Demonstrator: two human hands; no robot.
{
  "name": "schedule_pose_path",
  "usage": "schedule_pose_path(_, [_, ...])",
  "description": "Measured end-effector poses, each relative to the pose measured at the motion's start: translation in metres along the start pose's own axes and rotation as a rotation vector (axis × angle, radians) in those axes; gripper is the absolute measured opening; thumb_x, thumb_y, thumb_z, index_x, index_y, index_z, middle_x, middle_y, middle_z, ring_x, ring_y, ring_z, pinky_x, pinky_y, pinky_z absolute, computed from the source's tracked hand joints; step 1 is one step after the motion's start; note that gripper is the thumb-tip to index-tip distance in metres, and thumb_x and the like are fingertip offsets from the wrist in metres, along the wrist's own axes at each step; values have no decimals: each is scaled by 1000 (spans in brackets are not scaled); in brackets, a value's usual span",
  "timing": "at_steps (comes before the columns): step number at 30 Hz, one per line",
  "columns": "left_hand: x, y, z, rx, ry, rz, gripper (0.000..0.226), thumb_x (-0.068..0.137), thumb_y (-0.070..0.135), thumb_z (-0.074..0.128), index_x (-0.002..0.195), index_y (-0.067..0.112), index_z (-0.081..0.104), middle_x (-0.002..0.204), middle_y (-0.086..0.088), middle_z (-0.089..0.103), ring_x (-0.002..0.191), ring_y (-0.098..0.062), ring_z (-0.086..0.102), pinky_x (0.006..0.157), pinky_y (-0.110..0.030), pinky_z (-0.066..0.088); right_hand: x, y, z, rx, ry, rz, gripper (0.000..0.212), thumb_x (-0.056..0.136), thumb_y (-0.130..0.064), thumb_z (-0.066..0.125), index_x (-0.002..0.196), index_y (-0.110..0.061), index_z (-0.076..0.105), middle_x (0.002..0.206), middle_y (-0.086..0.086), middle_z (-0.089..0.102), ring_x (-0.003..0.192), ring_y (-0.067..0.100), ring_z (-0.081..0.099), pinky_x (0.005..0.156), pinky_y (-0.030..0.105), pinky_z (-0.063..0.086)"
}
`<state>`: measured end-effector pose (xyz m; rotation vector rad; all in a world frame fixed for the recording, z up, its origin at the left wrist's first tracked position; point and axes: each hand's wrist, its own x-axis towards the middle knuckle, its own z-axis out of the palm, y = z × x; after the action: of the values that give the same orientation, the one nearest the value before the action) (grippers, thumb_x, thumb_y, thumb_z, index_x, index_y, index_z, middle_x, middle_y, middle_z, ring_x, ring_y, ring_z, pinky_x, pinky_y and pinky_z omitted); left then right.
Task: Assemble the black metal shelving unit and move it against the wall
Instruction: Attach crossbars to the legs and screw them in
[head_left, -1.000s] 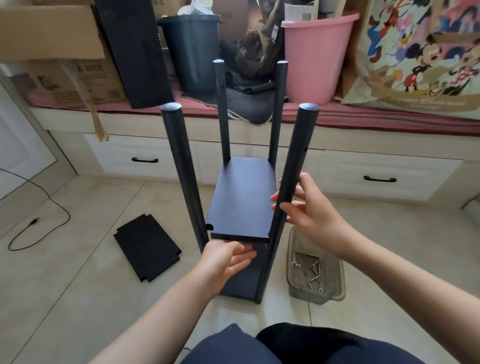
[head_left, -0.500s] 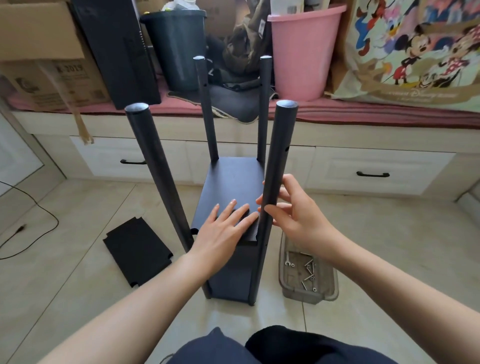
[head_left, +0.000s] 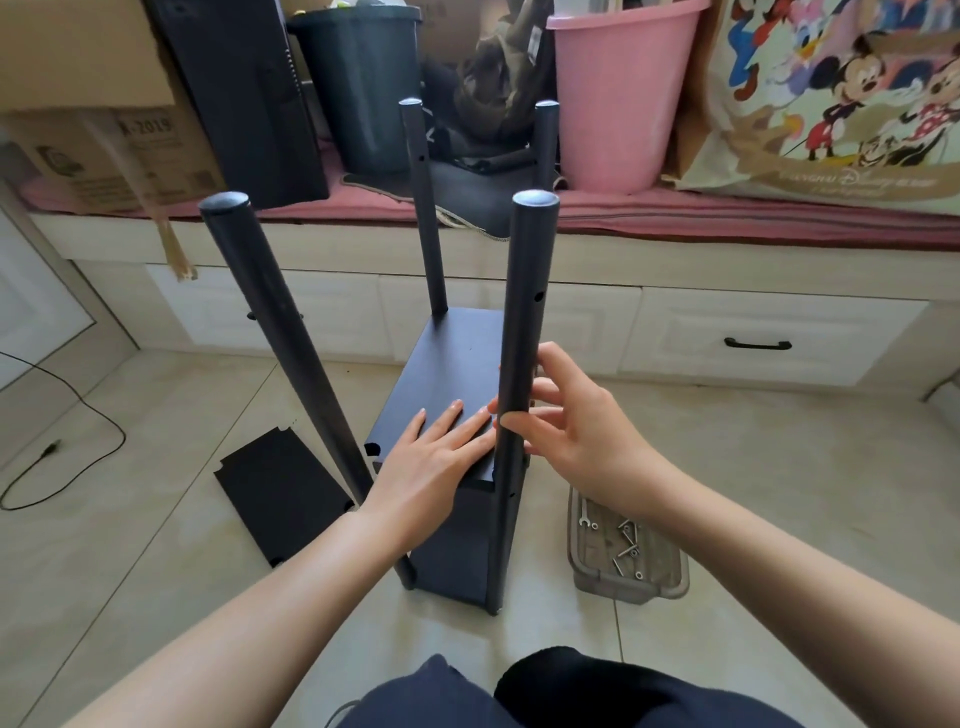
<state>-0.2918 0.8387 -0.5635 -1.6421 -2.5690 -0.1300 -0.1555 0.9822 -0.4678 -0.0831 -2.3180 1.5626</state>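
Observation:
The black metal shelving unit stands on the tiled floor in front of me, with several round black posts rising from its shelf panel. My left hand lies flat with straight fingers on the near end of that shelf panel. My right hand holds the near right post at mid height, thumb in front and fingers behind it. The near left post leans outward to the left. A loose black shelf panel lies flat on the floor to the left of the unit.
A clear plastic tray with screws and a small wrench sits on the floor right of the unit. Behind runs a low drawer bench carrying a pink bucket, a dark bin, a cardboard box and a cartoon bag. A black cable lies at left.
My left hand rose from under the shelf panel's near edge and now presses flat on top of it. My right hand stays on the near right post. The view has shifted slightly.

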Motion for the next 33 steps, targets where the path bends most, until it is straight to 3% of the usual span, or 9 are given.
schedule_pose_path(4, [-8,-1,3,58,-20,0,81,98,5,42,160,33,-3,169,9,-5,156,-24,-5,125,-45,2,6,-4,0,71,-50,55,33,93,-7,64,105,-37,53,103,8,69,86,27,73,82,55,57])
schedule_pose_path(9, [-9,-1,2,1,-67,-20,91,93,60,50,159,35,-7,168,12,-8,156,-23,-10,126,-50,0,10,-5,5,92,-38,55,34,93,-7,65,102,-39,53,103,9,69,85,26,73,82,53,58])
schedule_pose_path(12, [-11,6,4,7,-41,-74,96,86,79,39,160,35,-3,168,13,-4,156,-22,-8,125,-52,0,11,-2,7,72,-18,48,32,93,-10,66,106,-37,53,102,5,71,85,23,73,78,54,59])
schedule_pose_path(19, [-11,14,5,1,93,-112,82,88,74,36,156,27,34,162,6,32,153,-28,21,122,-55,20,14,14,3,129,60,94,16,85,-16,76,98,-21,68,96,2,75,88,19,74,76,40,62])
schedule_pose_path(22, [-11,13,7,-9,110,-109,81,88,73,37,156,29,32,161,7,34,152,-28,25,122,-55,22,13,23,-4,137,46,115,16,84,-23,77,99,-21,71,97,-1,76,93,15,73,76,31,60])
schedule_pose_path(27, [-11,14,6,7,108,-123,82,89,72,37,158,29,29,162,8,32,153,-26,23,122,-53,18,0,51,-25,74,74,184,10,92,-26,69,101,-22,72,96,-3,76,94,12,72,77,29,61])
schedule_pose_path(33, [-12,13,6,6,82,-131,82,90,73,37,159,29,25,165,10,24,156,-21,11,124,-47,8,-33,137,-34,-116,39,574,14,95,-21,63,108,-18,67,98,0,74,92,13,71,79,30,59])
